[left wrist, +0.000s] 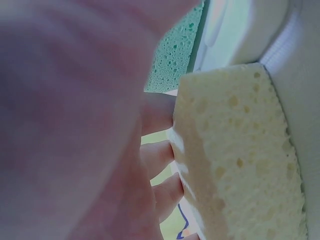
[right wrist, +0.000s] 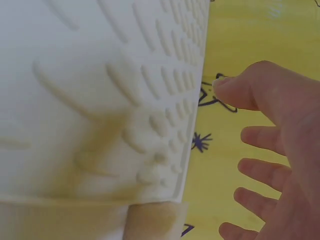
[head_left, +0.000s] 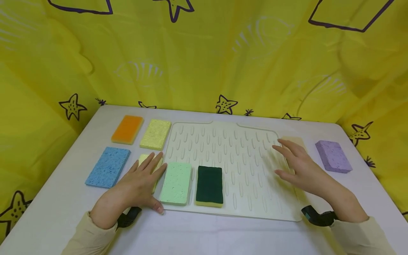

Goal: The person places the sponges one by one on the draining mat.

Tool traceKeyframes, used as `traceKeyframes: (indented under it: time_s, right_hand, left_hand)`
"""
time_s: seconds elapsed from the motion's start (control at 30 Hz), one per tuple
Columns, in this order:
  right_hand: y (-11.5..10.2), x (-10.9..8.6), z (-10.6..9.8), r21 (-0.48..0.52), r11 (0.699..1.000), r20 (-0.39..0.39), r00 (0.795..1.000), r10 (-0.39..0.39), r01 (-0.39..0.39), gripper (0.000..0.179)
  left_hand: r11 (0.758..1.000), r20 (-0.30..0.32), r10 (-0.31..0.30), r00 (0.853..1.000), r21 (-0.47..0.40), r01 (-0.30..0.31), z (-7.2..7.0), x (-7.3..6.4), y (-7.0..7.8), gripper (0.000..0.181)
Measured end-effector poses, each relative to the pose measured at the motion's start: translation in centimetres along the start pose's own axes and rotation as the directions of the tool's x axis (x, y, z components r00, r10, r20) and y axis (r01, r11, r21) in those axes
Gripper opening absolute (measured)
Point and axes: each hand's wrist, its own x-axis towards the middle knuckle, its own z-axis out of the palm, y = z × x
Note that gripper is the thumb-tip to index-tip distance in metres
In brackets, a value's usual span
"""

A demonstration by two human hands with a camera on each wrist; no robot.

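Head view: the near yellow sponge [head_left: 143, 157] lies under the left hand [head_left: 137, 186], fingers extended, its long axis along the mat's [head_left: 242, 177] left edge; the right hand [head_left: 299, 164], fingers parted, hovers by the right.

I can't read any words, numbers, labels, brand names or signs here.
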Motion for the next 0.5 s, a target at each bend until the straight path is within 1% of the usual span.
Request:
traceKeyframes:
  time_s: [0.3, 0.5]
  right_hand:
    - [2.5, -0.6, 0.2, 0.000, 1.000, -0.018, 1.000, 0.000, 0.000, 0.079]
    - [2.9, -0.6, -0.1, 0.006, 1.000, 0.002, 1.000, 0.030, -0.031, 0.080]
  left_hand:
    - [1.000, 0.003, -0.005, 1.000, -0.004, 0.005, 0.1, 0.1, -0.1, 0.134]
    - [1.000, 0.000, -0.006, 1.000, -0.006, 0.006, 0.1, 0.0, -0.1, 0.133]
